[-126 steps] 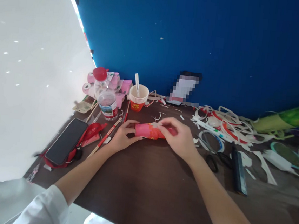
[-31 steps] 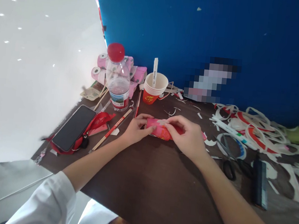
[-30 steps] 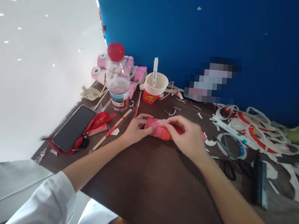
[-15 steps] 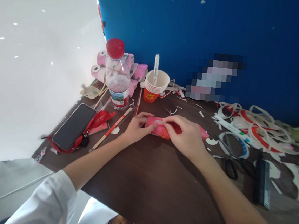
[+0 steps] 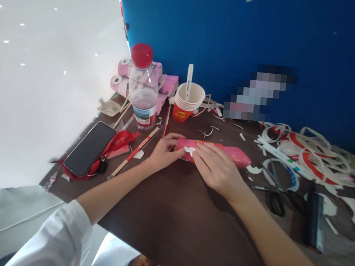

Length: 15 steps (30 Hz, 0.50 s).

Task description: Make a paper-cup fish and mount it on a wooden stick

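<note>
Dark table (image 5: 168,224) — paper scraps (image 5: 254,169), a pink paper roll (image 5: 236,156) — blue wall (image 5: 206,27) behind.

Fingers (image 5: 210,160) on red-pink paper (image 5: 237,156) — brown tabletop (image 5: 181,221) below

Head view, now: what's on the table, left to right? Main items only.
Phone → red-capped bottle → stacked paper cups → pink-red paper item → scissors → dark narrow object.
</note>
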{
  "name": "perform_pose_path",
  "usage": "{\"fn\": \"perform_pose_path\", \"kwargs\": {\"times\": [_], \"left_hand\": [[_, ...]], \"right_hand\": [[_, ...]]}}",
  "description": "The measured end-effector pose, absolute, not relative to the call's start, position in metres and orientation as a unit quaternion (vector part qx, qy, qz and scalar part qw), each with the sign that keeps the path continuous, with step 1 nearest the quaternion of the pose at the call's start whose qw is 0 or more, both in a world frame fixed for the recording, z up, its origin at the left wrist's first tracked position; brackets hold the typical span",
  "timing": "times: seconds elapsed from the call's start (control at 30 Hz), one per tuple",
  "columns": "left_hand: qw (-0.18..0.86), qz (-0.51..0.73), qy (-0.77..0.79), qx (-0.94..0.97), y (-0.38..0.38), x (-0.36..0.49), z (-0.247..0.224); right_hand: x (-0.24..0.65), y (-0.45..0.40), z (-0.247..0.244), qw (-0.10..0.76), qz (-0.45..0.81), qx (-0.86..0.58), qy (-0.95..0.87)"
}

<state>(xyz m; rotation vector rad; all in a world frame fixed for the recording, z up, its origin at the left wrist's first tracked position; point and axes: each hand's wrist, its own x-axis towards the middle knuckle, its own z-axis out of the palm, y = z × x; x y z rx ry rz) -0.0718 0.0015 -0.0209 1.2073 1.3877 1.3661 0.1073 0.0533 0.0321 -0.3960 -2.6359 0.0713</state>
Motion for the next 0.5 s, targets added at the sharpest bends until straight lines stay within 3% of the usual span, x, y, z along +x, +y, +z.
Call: {"fn": "perform_pose_path", "kwargs": {"times": [0.17,0.5], "left_hand": [[0.422,0.545,0.536,0.488,0.001,-0.072,-0.022],[0.456,0.56,0.49,0.488,0.0,-0.07,-0.025]], "right_hand": [[0.103,0.054,0.032,0.246,0.026,-0.168,-0.954],[0.089,0.068,0.06,0.213,0.227,-0.344,-0.886]]}}
